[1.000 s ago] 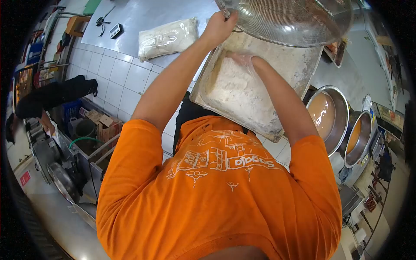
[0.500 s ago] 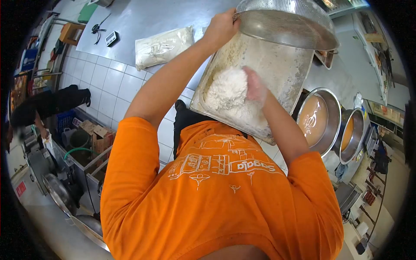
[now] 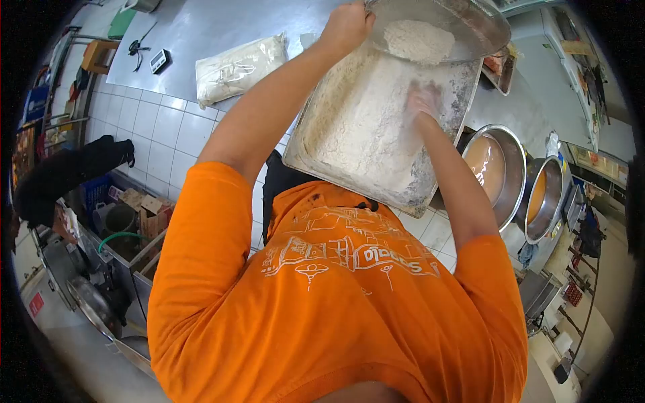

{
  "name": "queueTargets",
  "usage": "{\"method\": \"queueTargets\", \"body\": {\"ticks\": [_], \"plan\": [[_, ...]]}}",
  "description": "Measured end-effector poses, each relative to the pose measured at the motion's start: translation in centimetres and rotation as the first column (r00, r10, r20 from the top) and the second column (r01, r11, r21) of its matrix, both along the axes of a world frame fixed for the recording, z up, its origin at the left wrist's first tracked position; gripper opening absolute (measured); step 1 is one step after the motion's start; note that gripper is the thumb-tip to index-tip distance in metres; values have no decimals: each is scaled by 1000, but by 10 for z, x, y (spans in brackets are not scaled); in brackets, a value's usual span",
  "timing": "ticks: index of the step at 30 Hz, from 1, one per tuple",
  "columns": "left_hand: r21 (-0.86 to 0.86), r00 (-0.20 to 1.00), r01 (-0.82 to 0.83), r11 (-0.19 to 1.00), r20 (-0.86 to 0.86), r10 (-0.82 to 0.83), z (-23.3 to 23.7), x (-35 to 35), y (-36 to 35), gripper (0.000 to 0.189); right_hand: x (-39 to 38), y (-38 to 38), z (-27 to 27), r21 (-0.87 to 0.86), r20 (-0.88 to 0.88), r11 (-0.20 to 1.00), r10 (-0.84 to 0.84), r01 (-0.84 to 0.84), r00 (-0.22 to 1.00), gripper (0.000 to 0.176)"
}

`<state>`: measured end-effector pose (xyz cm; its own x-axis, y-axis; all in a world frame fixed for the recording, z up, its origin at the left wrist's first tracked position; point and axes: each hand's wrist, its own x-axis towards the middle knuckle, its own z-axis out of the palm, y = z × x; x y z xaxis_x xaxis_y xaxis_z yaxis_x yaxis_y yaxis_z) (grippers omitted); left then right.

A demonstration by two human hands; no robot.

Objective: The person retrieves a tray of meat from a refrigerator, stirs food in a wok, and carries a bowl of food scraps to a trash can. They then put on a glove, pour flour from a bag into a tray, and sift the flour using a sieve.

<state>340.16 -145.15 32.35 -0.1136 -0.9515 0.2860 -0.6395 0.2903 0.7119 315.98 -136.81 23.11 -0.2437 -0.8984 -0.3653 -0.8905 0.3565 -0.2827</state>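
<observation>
A shallow rectangular tray (image 3: pixel 300 163) rests at a slant in front of me, its bottom coated with white flour (image 3: pixel 359 127). At the tray's far side, my left hand (image 3: pixel 347 28) grips the edge of a large round mesh sieve (image 3: pixel 480 33). A mound of flour (image 3: pixel 418 41) lies inside the sieve. My right hand (image 3: pixel 423 101) is over the right part of the tray, below the sieve, smeared by motion; its fingers are too blurred to make out.
A packed clear bag (image 3: pixel 240 69) and a small timer (image 3: pixel 159 62) lie on the metal table (image 3: pixel 195 33). At right stand two metal bowls of liquid (image 3: pixel 485 164), (image 3: pixel 537 198). A dark-clothed person (image 3: pixel 67 168) bends at far left beside metal bins.
The heap of flour has left the tray and a mound now lies in the sieve. My right hand has moved up and right, away from where the heap was.
</observation>
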Motion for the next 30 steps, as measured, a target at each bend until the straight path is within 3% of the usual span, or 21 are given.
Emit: {"method": "queueTargets", "body": {"ticks": [2,5,6,9,10,13,14,15,17,18,21,23,25,27,29,30], "plan": [[-51,999,-10,999,-38,8,-8,0,-7,21,34,-13,-24,-280,-131,953,-160,118,978,67],[-148,998,13,989,-56,-21,-6,0,-9,21,54,-13,-35,-244,-8,969,28,-29,1000,54],[-121,997,16,992,-70,-25,-4,4,-13,21,46,-1,-32,88,-578,735,588,-673,566,47],[-17,989,27,999,-146,-30,-4,-1,-6,21,40,55,-7,-51,-56,676,733,-735,678,44],[3,986,17,1000,-169,-16,0,-1,-3,21,41,52,14,-38,320,742,643,-669,696,46],[5,977,-5,1000,-212,6,6,4,-4,22,45,16,31,-198,398,951,299,-237,867,47],[4,975,4,1000,-223,-3,5,3,-2,22,42,-4,11,-190,-202,787,554,-587,808,45],[15,973,6,1000,-230,-3,7,2,-1,22,41,-32,-13,38,-701,574,598,-818,387,44],[45,968,1,999,-251,10,12,0,3,23,51,-82,-42,-82,-308,754,602,-651,736,40],[52,972,-3,999,-234,16,13,-1,2,24,56,-110,-80,-48,-270,770,603,-636,751,38],[63,981,-8,998,-195,20,5,2,3,25,102,-68,-52,-188,-124,745,628,-640,768,33],[15,976,8,1000,-216,-4,1,2,-7,25,101,-26,-29,-216,-42,660,730,-719,682,30],[28,982,-11,1000,-190,16,-3,1,-13,25,81,13,-16,-283,25,487,865,-826,502,29],[47,981,-25,999,-191,33,-4,-1,-9,25,72,29,22,-38,397,585,753,-810,525,30],[54,976,-37,998,-212,47,1,-1,-5,25,62,18,52,60,437,660,657,-748,614,30],[49,974,-30,998,-223,40,3,-1,-5,25,53,2,59,19,313,712,663,-702,680,30]]}}
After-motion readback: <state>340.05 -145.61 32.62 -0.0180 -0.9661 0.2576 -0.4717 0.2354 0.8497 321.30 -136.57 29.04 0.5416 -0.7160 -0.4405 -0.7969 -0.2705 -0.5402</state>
